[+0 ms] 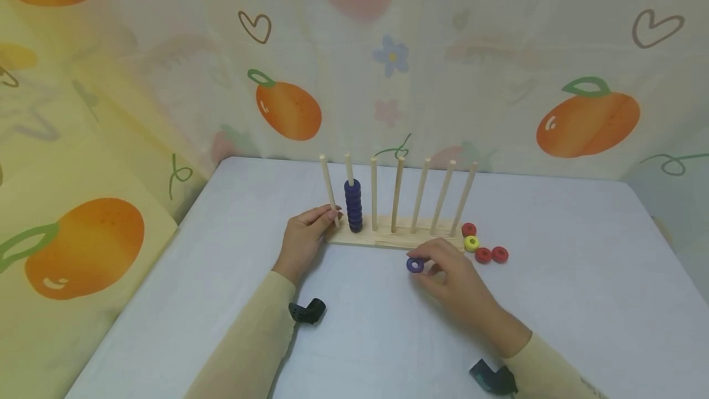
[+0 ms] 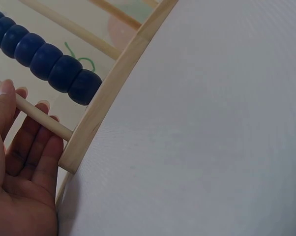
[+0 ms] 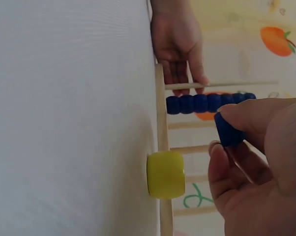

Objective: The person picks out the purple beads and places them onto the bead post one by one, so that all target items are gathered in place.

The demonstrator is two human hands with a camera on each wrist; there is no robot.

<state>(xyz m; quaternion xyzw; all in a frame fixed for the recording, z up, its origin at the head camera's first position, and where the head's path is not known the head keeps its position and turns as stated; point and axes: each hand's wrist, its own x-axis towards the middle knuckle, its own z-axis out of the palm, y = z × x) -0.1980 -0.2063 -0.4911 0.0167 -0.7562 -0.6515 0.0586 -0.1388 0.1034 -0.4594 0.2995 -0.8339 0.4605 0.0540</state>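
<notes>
A white table (image 1: 554, 325) is carrying a wooden peg rack (image 1: 396, 237), a flat base with seven upright dowels, which is serving as the landmark here. The left hand (image 1: 304, 240) is resting at the rack's left end, its fingers lying straight and loosely together against the endmost dowel (image 1: 329, 193), touching it near the base without curling round it. A stack of dark blue rings (image 1: 353, 205) is sitting on the second dowel from that end, reaching down to the base. The right hand (image 1: 454, 279) is lying on the table just in front of the rack's right half, its thumb and fingertips pinching a single blue ring (image 1: 415, 265), which is being held just in front of the rack's front edge. Off the rack's right end, a yellow ring (image 1: 471, 242) is lying just beside the base, with three red rings (image 1: 484, 255) clustered about it on the table.
</notes>
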